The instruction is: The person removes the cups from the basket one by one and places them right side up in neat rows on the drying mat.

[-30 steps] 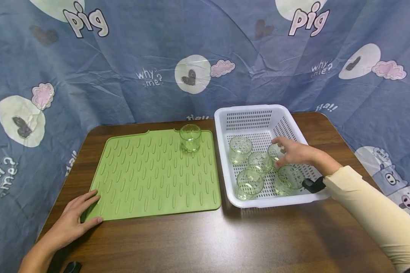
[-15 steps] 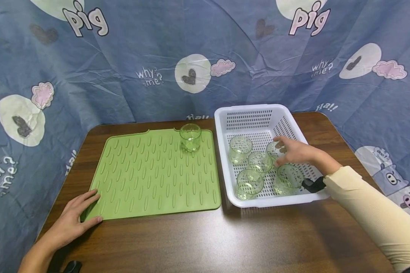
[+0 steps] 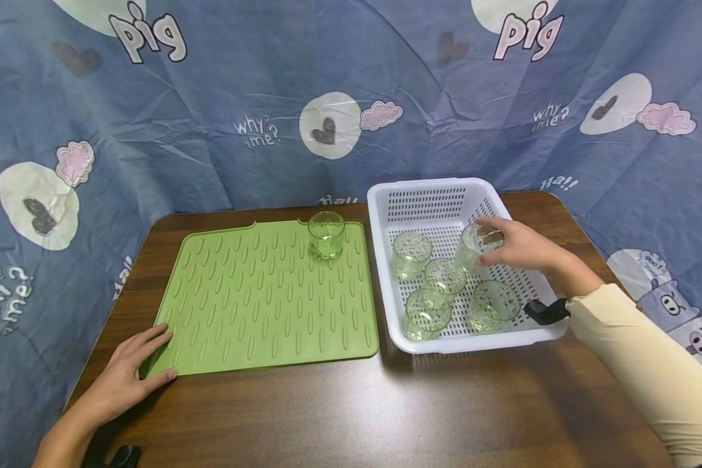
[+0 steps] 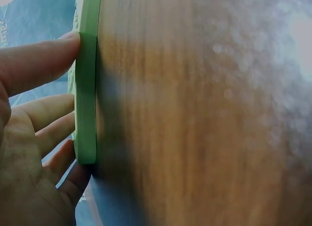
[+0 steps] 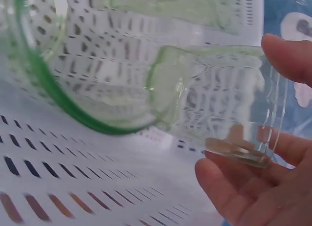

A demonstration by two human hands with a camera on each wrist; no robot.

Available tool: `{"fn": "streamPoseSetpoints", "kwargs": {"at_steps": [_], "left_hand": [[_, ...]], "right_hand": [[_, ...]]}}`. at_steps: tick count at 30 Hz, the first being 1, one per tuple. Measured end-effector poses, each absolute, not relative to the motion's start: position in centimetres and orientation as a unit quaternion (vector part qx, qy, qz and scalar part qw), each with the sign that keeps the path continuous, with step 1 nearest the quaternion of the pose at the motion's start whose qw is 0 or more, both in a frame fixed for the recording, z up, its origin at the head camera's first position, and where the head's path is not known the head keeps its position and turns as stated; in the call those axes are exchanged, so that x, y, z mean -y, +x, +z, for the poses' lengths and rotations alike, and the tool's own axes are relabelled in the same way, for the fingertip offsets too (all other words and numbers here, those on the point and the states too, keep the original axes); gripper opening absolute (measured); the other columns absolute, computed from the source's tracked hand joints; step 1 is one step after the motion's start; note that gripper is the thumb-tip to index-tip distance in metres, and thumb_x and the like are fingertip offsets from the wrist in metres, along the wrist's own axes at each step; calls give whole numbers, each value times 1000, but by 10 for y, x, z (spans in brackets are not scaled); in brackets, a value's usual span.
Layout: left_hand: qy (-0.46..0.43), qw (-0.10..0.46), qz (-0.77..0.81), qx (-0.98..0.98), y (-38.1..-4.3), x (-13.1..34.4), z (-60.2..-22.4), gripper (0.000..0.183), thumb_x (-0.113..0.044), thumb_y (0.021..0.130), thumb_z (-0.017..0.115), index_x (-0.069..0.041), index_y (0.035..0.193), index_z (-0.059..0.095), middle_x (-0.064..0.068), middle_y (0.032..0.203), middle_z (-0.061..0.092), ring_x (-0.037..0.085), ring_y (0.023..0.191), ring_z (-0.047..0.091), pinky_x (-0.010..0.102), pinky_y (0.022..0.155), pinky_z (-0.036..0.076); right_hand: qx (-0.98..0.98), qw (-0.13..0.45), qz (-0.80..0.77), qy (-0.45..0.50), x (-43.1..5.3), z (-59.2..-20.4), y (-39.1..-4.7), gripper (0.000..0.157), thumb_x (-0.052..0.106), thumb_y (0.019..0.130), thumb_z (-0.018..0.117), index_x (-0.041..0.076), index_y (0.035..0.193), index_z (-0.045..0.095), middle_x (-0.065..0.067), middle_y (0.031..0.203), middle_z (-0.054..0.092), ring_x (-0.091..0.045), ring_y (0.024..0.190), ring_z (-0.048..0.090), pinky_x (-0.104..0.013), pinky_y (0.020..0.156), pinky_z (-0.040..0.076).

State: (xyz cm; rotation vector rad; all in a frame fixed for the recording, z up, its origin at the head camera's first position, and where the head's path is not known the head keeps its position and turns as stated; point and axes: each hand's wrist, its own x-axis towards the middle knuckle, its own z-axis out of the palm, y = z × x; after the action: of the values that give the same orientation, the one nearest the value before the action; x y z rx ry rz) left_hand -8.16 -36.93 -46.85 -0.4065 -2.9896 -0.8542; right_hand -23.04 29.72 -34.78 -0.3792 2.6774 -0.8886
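My right hand [image 3: 520, 246] reaches over the right side of a white plastic basket [image 3: 474, 343]. It grips a clear, green-tinted drinking glass [image 3: 469, 255] near the rim. In the right wrist view the thumb lies on one side of this glass [image 5: 214, 97] and the fingers on the other. More such glasses stand in the basket, among them one at the near right [image 3: 494, 305] and one at the near left [image 3: 427, 315]. My left hand [image 3: 123, 370] rests with spread fingers on the near left corner of a green ridged mat [image 3: 263, 292]; the thumb [image 4: 53, 58] touches its edge.
One glass [image 3: 326, 235] stands at the mat's far right corner. Mat and basket lie side by side on a brown wooden table [image 3: 304, 416]. A blue printed cloth [image 3: 210, 130] hangs behind the table. Perforated walls rise around the glasses in the basket.
My right hand has moved slightly up and to the right, and the glass at its fingers sits higher than before. The left hand stays in place.
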Motion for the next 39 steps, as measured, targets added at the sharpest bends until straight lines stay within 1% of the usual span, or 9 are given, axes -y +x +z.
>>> {"fn": "streamPoseSetpoints", "kwargs": {"at_steps": [6, 10, 11, 13, 17, 18, 21, 28, 39], "left_hand": [[-129, 3, -272, 954, -82, 369, -469, 69, -14, 82, 78, 8, 140, 48, 33, 147, 37, 62, 130, 26, 74, 93, 24], [-128, 4, -273, 953, -82, 369, -469, 69, -14, 82, 78, 8, 140, 48, 34, 146, 38, 62, 130, 26, 74, 93, 24], [-128, 4, -274, 953, -81, 369, -469, 69, -14, 82, 78, 8, 140, 48, 34, 146, 38, 62, 130, 26, 74, 93, 24], [-128, 6, -274, 953, -81, 370, -470, 69, -14, 82, 78, 8, 140, 48, 33, 146, 38, 62, 130, 25, 75, 93, 23], [-131, 13, -274, 953, -81, 371, -471, 69, -14, 82, 79, 8, 140, 49, 33, 146, 38, 62, 130, 26, 75, 94, 23], [-132, 14, -274, 952, -81, 371, -472, 69, -14, 82, 79, 8, 140, 49, 33, 146, 38, 62, 130, 26, 75, 94, 23], [-133, 13, -275, 952, -81, 370, -471, 69, -14, 82, 79, 8, 139, 48, 34, 145, 38, 62, 129, 26, 74, 93, 23], [-133, 6, -280, 951, -81, 369, -468, 68, -14, 83, 78, 9, 140, 48, 35, 147, 37, 63, 130, 25, 74, 93, 23], [-129, -2, -286, 949, -81, 370, -468, 69, -14, 84, 77, 8, 141, 47, 34, 148, 35, 63, 131, 24, 74, 92, 23]], "right_hand": [[-928, 113, -335, -120, -303, -334, -232, 90, 17, 87, 76, -1, 156, 21, -27, 149, 42, -46, 134, 48, -52, 101, 51], [-922, 89, -359, -114, -304, -322, -232, 89, 15, 87, 76, -1, 155, 22, -24, 151, 42, -42, 135, 48, -20, 90, 53], [-922, 86, -360, -112, -304, -319, -231, 88, 16, 88, 76, 0, 156, 22, -23, 152, 42, -41, 137, 47, -19, 90, 51], [-919, 85, -369, -108, -303, -313, -230, 89, 17, 89, 75, 2, 157, 19, -22, 154, 41, -39, 140, 44, -22, 96, 51], [-919, 78, -374, -101, -299, -304, -230, 92, 24, 90, 74, 8, 160, 15, -19, 157, 38, -38, 144, 39, -54, 109, 42], [-918, 74, -375, -101, -298, -303, -231, 92, 24, 90, 74, 9, 159, 17, -18, 157, 38, -38, 144, 40, -56, 109, 42], [-922, 61, -368, -105, -293, -299, -230, 89, 25, 89, 75, 11, 159, 21, -15, 156, 41, -36, 141, 44, -49, 105, 46], [-918, 46, -370, -132, -275, -286, -220, 80, 24, 90, 74, 16, 156, 31, -11, 151, 48, -30, 135, 52, -7, 81, 45], [-901, 44, -385, -197, -234, -273, -205, 76, 15, 84, 79, 16, 151, 42, -8, 144, 56, -27, 127, 59, -12, 86, 48]]}}
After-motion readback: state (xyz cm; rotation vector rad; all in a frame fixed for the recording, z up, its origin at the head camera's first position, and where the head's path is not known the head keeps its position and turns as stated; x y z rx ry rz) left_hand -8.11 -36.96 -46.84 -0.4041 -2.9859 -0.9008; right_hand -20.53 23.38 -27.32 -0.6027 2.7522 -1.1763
